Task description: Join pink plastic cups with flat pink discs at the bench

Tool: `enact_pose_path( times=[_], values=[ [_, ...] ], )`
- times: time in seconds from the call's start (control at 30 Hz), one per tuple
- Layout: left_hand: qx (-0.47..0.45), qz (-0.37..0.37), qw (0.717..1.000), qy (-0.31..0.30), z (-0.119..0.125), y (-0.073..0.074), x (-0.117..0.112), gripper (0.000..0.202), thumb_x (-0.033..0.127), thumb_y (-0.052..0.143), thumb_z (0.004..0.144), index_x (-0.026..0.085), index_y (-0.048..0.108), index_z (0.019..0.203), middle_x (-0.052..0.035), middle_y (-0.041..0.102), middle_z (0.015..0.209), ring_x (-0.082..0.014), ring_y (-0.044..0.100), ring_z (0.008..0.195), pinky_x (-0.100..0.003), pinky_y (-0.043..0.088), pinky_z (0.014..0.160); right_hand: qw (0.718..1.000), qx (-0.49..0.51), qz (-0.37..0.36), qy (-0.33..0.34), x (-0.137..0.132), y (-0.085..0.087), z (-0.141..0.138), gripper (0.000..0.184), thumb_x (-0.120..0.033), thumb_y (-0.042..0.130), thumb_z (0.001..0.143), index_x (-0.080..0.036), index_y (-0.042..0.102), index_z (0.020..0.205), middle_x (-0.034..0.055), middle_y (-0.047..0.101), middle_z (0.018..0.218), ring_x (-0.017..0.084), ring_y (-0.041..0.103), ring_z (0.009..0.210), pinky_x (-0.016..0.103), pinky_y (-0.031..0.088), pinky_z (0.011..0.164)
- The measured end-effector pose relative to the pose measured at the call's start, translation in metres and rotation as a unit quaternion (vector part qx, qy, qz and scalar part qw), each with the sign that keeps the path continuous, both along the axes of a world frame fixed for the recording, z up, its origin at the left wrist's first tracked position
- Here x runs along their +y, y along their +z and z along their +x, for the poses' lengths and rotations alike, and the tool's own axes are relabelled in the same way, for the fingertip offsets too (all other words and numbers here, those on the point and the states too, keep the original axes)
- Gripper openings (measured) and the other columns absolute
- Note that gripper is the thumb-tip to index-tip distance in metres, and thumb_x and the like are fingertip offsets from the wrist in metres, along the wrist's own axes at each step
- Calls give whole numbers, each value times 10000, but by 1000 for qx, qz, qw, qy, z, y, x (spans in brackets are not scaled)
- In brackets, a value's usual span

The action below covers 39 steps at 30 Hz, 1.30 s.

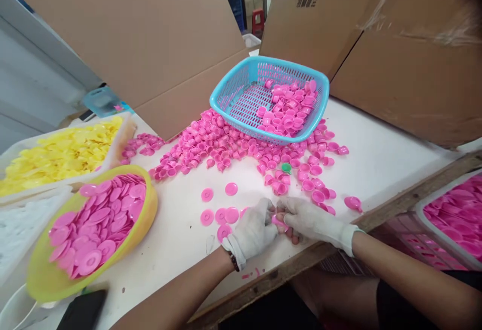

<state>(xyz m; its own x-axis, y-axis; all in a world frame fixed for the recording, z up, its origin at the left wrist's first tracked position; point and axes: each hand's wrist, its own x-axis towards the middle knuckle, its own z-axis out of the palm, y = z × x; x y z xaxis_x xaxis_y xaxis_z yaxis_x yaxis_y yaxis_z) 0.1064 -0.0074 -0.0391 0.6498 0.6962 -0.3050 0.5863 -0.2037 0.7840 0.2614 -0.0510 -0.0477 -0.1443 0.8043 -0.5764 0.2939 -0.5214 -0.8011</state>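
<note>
White gloves [251,237] are worn — with a dark beaded bracelet [234,260].

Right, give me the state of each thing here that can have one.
Blue basket: partly filled with pink cups
Yellow bowl: heaped with pink discs
White tray: full of yellow pieces
Green piece: loose among more pink cups
Right hand: gloved, fingers closed on a pink piece
Left hand: gloved, fingers bent beside that piece

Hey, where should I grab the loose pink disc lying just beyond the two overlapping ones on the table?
Probably by its edge, thumb and fingertip on opposite sides, coming down from the near side with the left hand, which is closer. The pink disc lies flat with white table showing all round it, so its rim looks free to pinch.
</note>
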Motion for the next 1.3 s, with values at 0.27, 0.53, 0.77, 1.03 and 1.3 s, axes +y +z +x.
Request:
enact_pose_path(
  times=[0.27, 0.53, 0.77, 1.03, 1.3],
  values=[
    [86, 271, 959, 23, -49, 21, 9, 89, 180, 514, 826, 204, 574, 887, -20, 586, 912, -151, 556, 776, -265, 408, 678, 892, 69, 373, -247, 26, 76, 42, 187, -292, 474, 847, -243, 481, 1026, 24, 626, 902, 158, 640, 766, 300, 526, 675],
    [173, 315, 933, -22, -46, 3, 9, 109, 130, 488, 824, 188, 580, 823, -38, 560, 896, -172, 538, 791, -280, 424, 685, 819, -466, 301, 144, 16, 14, 31, 216, -56, 445, 820, -179, 600, 905, 104, 628, 962, 204, 604, 832, 284, 444, 694],
    [67, 312, 941, 112, -78, 26, 32, 163, 123, 454, 837, 185, 602, 868, -37, 586, 886, -154, 563, 798, -272, 438, 741, 975, -175, 129, 55, 3, 21, 12, 139, -151, 395, 831, -192, 491, 739, 3, 567, 687, 111, 559, 541, 210, 402, 498],
    [184, 276, 940, 81, -54, 6, 79, 74, 191, 516, 797, 180, 577, 838, -66, 554, 956, -173, 564, 793, -288, 431, 712, 994, -76, -41, 72, 7, 19, -1, 128, -79, 388, 741, -171, 477, 732, -38, 521, 581, 47, 468, 362, 158, 296, 354],
    [-94, -23, 991, 97, -31, 26, 39, 14, 187, 496, 794, 179, 504, 803, 21, 549, 599, -127, 561, 540, -250, 465, 542, 974, -73, 211, -33, 0, 37, 0, 67, -249, 470, 822, -199, 515, 830, -24, 535, 721, 86, 547, 582, 186, 475, 529]
  ],
)
